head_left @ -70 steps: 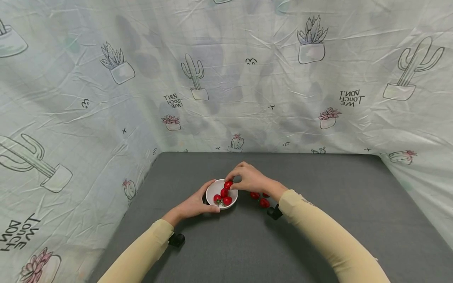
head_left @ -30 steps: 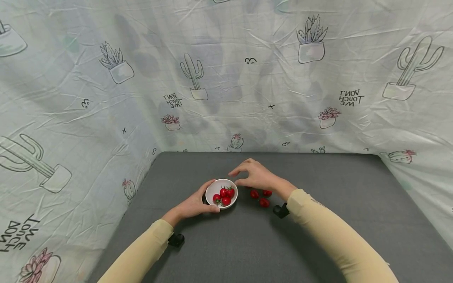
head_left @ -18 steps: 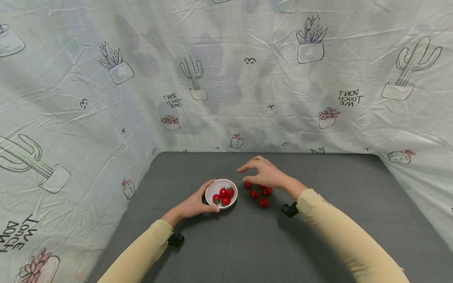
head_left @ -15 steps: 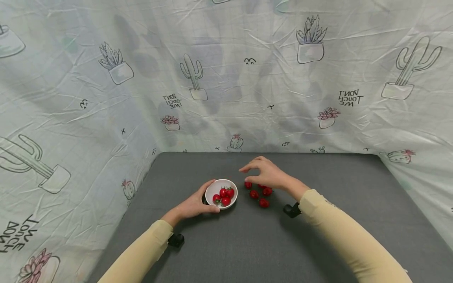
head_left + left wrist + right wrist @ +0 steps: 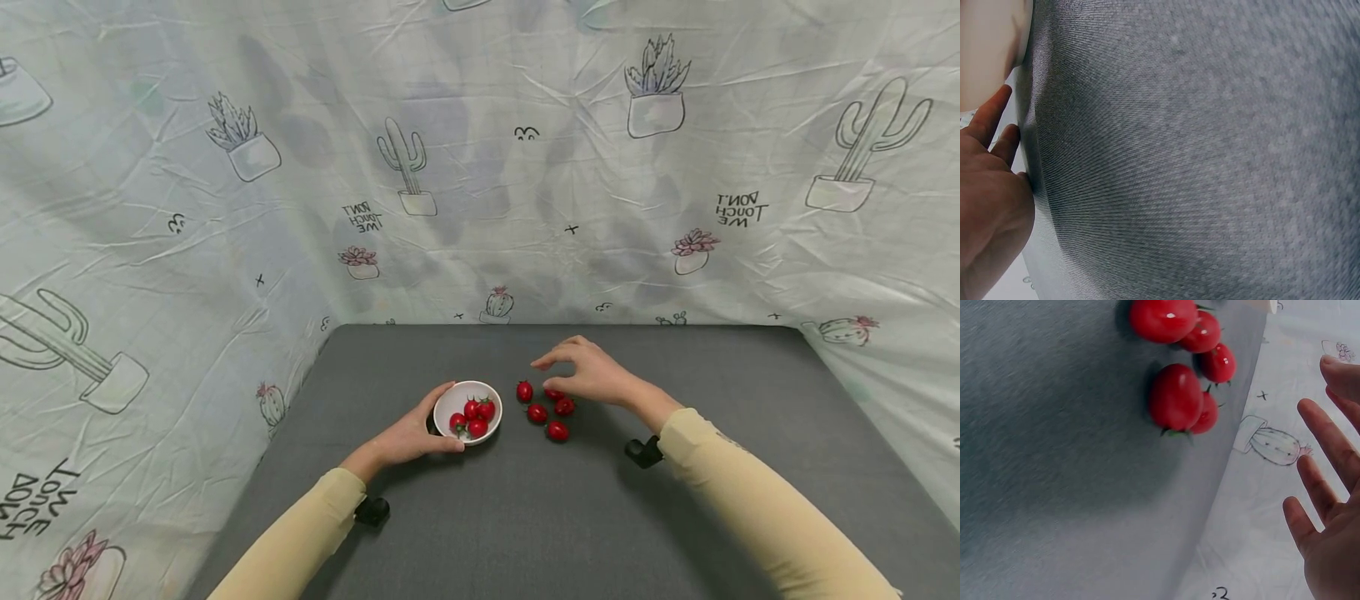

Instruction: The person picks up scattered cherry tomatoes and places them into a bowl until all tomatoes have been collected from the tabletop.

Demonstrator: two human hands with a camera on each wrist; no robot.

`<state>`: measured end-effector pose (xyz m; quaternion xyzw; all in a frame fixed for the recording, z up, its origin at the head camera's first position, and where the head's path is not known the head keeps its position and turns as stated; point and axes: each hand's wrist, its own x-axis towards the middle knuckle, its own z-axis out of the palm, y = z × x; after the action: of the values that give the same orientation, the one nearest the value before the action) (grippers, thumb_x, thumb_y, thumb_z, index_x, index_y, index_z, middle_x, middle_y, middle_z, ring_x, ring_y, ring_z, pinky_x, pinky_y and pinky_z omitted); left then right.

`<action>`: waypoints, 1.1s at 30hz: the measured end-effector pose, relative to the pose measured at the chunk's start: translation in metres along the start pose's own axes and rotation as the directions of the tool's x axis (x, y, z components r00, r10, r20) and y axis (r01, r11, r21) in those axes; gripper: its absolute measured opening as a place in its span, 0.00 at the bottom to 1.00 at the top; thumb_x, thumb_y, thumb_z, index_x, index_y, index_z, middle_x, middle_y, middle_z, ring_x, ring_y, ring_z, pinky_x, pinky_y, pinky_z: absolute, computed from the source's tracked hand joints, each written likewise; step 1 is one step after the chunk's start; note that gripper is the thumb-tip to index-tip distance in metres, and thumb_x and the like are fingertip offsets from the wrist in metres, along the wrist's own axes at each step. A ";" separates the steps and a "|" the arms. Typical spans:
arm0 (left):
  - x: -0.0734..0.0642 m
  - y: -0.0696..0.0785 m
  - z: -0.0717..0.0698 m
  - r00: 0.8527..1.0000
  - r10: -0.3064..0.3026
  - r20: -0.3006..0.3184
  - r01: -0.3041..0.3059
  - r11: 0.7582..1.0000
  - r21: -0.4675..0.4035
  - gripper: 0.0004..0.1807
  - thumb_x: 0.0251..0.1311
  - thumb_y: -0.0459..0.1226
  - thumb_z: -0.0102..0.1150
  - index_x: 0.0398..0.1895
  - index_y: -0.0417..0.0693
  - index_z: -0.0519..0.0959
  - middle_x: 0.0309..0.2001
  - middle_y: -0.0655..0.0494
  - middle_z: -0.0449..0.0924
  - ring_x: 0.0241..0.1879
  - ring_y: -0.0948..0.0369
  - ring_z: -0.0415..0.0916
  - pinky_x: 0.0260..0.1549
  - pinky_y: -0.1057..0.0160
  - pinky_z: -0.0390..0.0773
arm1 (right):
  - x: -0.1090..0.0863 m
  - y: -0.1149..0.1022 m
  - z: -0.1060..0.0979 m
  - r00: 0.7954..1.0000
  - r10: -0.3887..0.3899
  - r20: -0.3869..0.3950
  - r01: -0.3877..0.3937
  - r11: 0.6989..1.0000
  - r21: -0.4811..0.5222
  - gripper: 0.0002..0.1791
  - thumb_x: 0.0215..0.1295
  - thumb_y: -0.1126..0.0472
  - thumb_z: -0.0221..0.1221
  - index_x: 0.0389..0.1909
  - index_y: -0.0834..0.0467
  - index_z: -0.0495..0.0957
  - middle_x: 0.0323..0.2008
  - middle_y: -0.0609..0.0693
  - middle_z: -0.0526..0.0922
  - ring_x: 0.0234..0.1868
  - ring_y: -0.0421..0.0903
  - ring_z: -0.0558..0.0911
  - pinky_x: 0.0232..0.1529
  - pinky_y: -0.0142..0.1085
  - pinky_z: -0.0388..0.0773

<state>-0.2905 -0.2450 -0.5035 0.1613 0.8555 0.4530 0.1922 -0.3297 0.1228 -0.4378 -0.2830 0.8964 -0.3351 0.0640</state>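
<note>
A small white bowl point(image 5: 457, 402) stands left of the middle of the table in the head view, with several cherry tomatoes point(image 5: 477, 427) in it. My left hand point(image 5: 408, 433) holds the bowl from the left, thumb at the near rim and a finger at the far rim. Several loose cherry tomatoes point(image 5: 557, 431) lie in a cluster to the right of the bowl. Above the far edge of that cluster hovers my right hand point(image 5: 592, 372), thumb and fingers apart, holding nothing. The right wrist view shows this hand point(image 5: 1338, 537) with spread fingers, apart from the tomatoes point(image 5: 1175, 398).
A dark grey cloth covers the table point(image 5: 510, 525). Behind and to the left hangs a pale curtain point(image 5: 480, 167) printed with cacti, meeting the table's far edge. A dark wrist camera point(image 5: 643, 452) sits below each wrist.
A cherry tomato in the right hand was let go in the bowl. The right hand has since moved right, over the loose cherry tomatoes. The left hand and bowl have stayed put.
</note>
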 end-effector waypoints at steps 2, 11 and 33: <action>0.000 0.000 0.000 1.000 -0.008 0.000 0.008 1.000 -0.004 0.60 0.52 0.53 0.79 0.83 0.67 0.49 0.77 0.54 0.56 0.74 0.52 0.56 0.69 0.40 0.57 | -0.004 0.002 0.000 1.000 -0.005 -0.005 0.005 1.000 -0.009 0.18 0.70 0.55 0.67 0.60 0.45 0.84 0.54 0.42 0.83 0.67 0.54 0.66 0.61 0.60 0.67; -0.001 0.001 0.000 1.000 -0.010 0.004 0.010 1.000 -0.016 0.60 0.52 0.52 0.79 0.83 0.65 0.48 0.77 0.54 0.55 0.73 0.52 0.57 0.68 0.40 0.59 | -0.025 0.011 0.006 0.996 -0.012 -0.090 0.006 0.998 -0.069 0.19 0.68 0.56 0.67 0.60 0.51 0.84 0.55 0.47 0.84 0.65 0.58 0.68 0.61 0.63 0.64; 0.000 0.001 0.000 1.000 0.011 0.005 -0.011 1.000 -0.003 0.59 0.54 0.52 0.78 0.83 0.64 0.49 0.77 0.52 0.56 0.74 0.51 0.57 0.68 0.39 0.58 | -0.070 0.005 0.048 0.980 0.032 -0.197 -0.050 0.995 -0.086 0.17 0.62 0.56 0.73 0.52 0.52 0.88 0.46 0.45 0.86 0.58 0.57 0.74 0.58 0.63 0.66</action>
<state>-0.2904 -0.2447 -0.5027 0.1666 0.8534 0.4550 0.1921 -0.2590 0.1376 -0.4826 -0.2329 0.9183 -0.3188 -0.0301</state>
